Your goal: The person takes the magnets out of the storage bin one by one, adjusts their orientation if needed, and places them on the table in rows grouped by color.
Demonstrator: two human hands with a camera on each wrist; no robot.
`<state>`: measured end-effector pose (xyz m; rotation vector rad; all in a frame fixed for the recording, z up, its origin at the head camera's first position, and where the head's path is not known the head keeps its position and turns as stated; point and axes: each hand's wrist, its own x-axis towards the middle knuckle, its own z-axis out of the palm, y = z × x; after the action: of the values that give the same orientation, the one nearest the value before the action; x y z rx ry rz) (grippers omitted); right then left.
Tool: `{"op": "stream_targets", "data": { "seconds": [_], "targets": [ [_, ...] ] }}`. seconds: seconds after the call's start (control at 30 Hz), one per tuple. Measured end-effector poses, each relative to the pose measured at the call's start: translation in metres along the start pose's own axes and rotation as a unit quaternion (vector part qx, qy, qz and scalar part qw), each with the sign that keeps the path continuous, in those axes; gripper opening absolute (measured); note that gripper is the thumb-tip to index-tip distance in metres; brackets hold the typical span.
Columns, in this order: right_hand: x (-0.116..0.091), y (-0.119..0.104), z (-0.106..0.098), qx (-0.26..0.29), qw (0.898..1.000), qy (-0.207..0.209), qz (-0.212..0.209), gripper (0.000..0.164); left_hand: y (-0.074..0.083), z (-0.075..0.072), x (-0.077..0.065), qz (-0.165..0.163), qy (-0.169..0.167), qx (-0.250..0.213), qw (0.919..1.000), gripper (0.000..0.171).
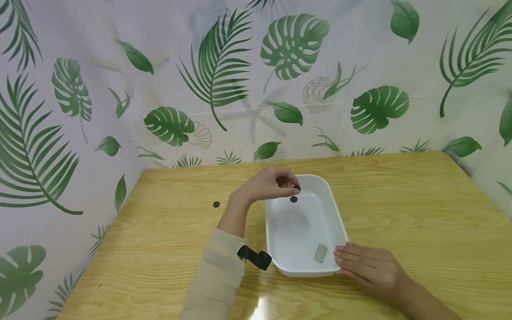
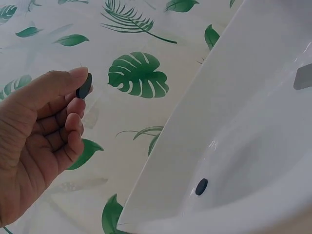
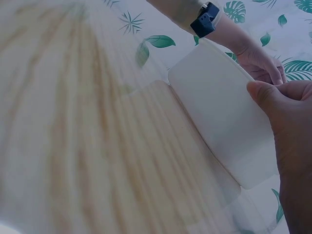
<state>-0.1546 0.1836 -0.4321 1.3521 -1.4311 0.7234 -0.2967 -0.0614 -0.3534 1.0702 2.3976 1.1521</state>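
Observation:
My left hand (image 1: 269, 184) pinches a small black disc (image 2: 84, 86) between thumb and fingertips, over the far end of a white rectangular tray (image 1: 308, 222). Inside that tray, just below the pinched piece, lies a second black disc (image 1: 294, 199). A small grey rectangular block (image 1: 320, 253) rests at the tray's near right. At the near right corner, my right hand (image 1: 372, 266) holds the rim, fingers laid over the edge. In the right wrist view its thumb (image 3: 263, 93) is at the outer wall, while the other fingers are mostly hidden.
A third black disc (image 1: 216, 204) lies on the wooden table (image 1: 160, 249), left of the tray. A black strap-mounted device (image 1: 254, 257) sits on the left sleeve, close to the tray's left edge. Leaf-patterned cloth (image 1: 240, 89) rises behind the table and along its sides.

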Motion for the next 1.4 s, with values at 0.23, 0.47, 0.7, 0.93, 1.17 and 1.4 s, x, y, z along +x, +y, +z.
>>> {"op": "stream_targets", "data": {
  "seconds": [0.23,0.47,0.7,0.93,1.17,1.4],
  "targets": [
    [-0.006,0.001,0.0,0.005,1.0,0.003,0.0,0.019,0.003,-0.004,-0.015,0.031,0.021,0.012,0.9992,0.015],
    [-0.002,0.0,0.0,0.002,1.0,0.008,-0.003,0.019,0.001,-0.01,-0.033,0.07,0.027,0.033,0.9967,0.013],
    [-0.006,0.001,0.0,0.0,1.0,0.008,-0.008,0.019,-0.002,-0.014,-0.054,0.102,0.036,0.051,0.9928,0.011],
    [-0.007,0.0,0.0,0.001,1.0,0.006,-0.007,0.019,-0.014,-0.018,-0.071,0.113,0.062,0.05,0.9904,0.011],
    [-0.009,-0.001,0.0,-0.005,1.0,0.008,-0.012,0.019,-0.026,-0.022,-0.087,0.084,0.069,0.047,0.9929,0.012],
    [-0.011,-0.002,0.001,-0.005,1.0,0.009,-0.012,0.019,-0.037,-0.029,-0.103,0.063,0.093,0.07,0.9912,0.012]
  ]
}}
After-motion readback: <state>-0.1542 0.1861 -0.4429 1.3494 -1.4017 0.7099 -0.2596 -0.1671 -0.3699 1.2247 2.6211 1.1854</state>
